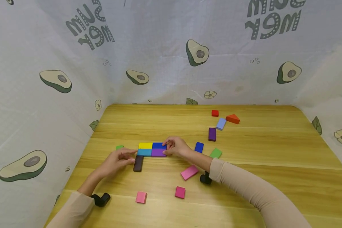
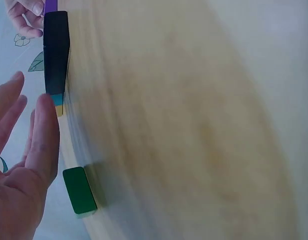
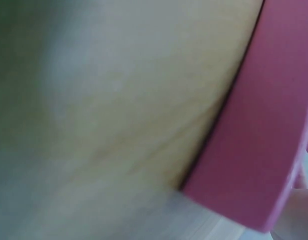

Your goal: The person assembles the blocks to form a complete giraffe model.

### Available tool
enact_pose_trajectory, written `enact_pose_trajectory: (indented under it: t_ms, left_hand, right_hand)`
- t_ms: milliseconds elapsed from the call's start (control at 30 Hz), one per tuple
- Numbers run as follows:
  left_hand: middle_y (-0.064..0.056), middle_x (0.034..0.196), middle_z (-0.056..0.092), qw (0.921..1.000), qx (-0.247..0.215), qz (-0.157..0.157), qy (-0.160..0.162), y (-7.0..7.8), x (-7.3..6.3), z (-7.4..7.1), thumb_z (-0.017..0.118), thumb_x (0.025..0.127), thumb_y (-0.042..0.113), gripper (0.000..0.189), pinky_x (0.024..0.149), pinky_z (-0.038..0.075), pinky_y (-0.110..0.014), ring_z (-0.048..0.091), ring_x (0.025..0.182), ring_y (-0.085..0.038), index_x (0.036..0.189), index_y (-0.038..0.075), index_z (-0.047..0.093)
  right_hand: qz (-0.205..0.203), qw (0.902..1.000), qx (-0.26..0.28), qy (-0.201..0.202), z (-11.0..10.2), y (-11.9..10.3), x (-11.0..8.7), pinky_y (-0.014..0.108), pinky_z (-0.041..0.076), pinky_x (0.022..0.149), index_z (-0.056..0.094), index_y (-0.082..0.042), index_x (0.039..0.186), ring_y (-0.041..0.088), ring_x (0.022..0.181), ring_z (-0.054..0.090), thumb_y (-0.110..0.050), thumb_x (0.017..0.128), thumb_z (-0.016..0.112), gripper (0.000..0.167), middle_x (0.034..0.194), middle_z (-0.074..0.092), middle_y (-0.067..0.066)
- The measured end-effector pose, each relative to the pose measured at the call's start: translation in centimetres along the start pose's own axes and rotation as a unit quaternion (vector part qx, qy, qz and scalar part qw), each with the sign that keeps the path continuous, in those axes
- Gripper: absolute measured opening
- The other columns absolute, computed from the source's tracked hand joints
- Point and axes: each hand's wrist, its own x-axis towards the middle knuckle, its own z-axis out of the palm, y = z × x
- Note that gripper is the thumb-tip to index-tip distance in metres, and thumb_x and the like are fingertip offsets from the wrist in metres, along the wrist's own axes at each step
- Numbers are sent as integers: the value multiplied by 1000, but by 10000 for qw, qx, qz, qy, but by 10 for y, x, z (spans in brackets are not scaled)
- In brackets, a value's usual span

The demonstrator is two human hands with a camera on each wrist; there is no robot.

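Observation:
A yellow block (image 1: 145, 145) and a blue block (image 1: 158, 145) lie end to end behind a teal block (image 1: 144, 152) and a purple block (image 1: 158, 153), forming one flat rectangle. At its right end is my right hand (image 1: 177, 147), bent fingers by the blue block and thumb by the purple one. My left hand (image 1: 116, 161) is at the opposite end, index fingertip right at the left edge, thumb beside a dark brown block (image 1: 138, 163). That block points toward me from the teal block's front. Both wrist views show the hands only partly.
A green block (image 2: 80, 190) lies beyond my left hand. Near my right forearm are a pink block (image 1: 189, 172), another blue block (image 1: 199, 147) and a light green block (image 1: 216, 153). Two small pink squares sit in front; several red and purple-toned blocks lie back right.

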Motion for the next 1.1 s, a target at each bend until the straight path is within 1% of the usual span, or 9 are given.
enact_pose_trajectory:
  t_ms: [100, 200, 367, 533, 667, 833, 933, 1033, 1100]
  left_hand:
    - [-18, 130, 60, 9999, -80, 13, 73, 1, 6, -1, 69, 94, 10, 45, 86, 56, -27, 65, 108, -30, 137, 1, 59]
    - [-22, 137, 55, 9997, -212, -12, 71, 1, 13, 1, 69, 95, 9, 48, 89, 55, -31, 61, 113, -36, 140, 0, 55]
    - [-25, 142, 50, 9996, -254, 30, -85, -1, 20, 2, 65, 97, 7, 47, 91, 55, -35, 57, 118, -42, 141, -3, 52]
    - [-26, 138, 50, 9996, -138, 61, -233, -4, 23, 1, 63, 99, 8, 44, 91, 55, -35, 56, 119, -42, 140, -3, 54]
    - [-26, 133, 50, 9994, 84, 111, -319, -4, 24, 0, 62, 99, 9, 43, 92, 54, -39, 56, 117, -41, 139, -3, 55]
    - [-25, 131, 48, 9992, 175, 25, -362, -2, 24, 0, 62, 99, 5, 42, 95, 52, -44, 55, 117, -40, 139, -4, 55]
    - [-23, 131, 49, 9991, 227, -9, -364, -2, 24, 0, 63, 98, 6, 42, 95, 52, -42, 56, 117, -38, 139, -2, 56]
    - [-20, 130, 50, 9991, 238, -47, -361, -3, 25, 0, 64, 98, 9, 43, 95, 52, -38, 57, 116, -35, 140, 2, 57]
    - [-21, 130, 50, 9990, 257, -15, -360, -3, 25, 0, 64, 98, 9, 43, 94, 53, -37, 57, 115, -35, 139, 1, 57]
  right_hand:
    - [32, 10000, 2, 33, 1, 0, 1, 31, 55, 60, 67, 11, 109, 17, 62, 57, 9, 81, 78, 30, 75, 60, 13]
    - [34, 10000, 7, 57, 0, 1, 1, 32, 55, 61, 67, 11, 109, 17, 62, 57, 8, 81, 78, 31, 76, 60, 14]
    - [-2, 10000, 6, 0, 0, 0, 0, 31, 55, 60, 66, 12, 109, 17, 62, 58, 9, 81, 77, 30, 76, 60, 14]
    - [24, 10000, 25, -19, -1, -1, -1, 30, 55, 60, 66, 11, 109, 17, 62, 58, 10, 81, 77, 30, 76, 60, 13]
    - [98, 9999, 40, -22, -1, -1, 0, 29, 55, 61, 67, 10, 110, 17, 63, 58, 10, 81, 77, 30, 77, 60, 13]
    - [159, 9998, 67, -107, -2, -3, 0, 31, 56, 63, 66, 11, 112, 17, 65, 57, 10, 81, 77, 33, 79, 60, 13]
    - [163, 9997, 78, -149, -3, -3, -1, 30, 55, 63, 66, 11, 112, 16, 66, 57, 10, 81, 77, 33, 81, 59, 12]
    - [84, 9998, -34, -169, -4, -2, -3, 28, 53, 64, 67, 10, 110, 15, 69, 56, 9, 81, 78, 31, 83, 60, 11]
    - [17, 9997, -139, -194, -6, -3, -6, 27, 53, 65, 68, 9, 109, 16, 71, 57, 7, 82, 78, 29, 84, 61, 11]
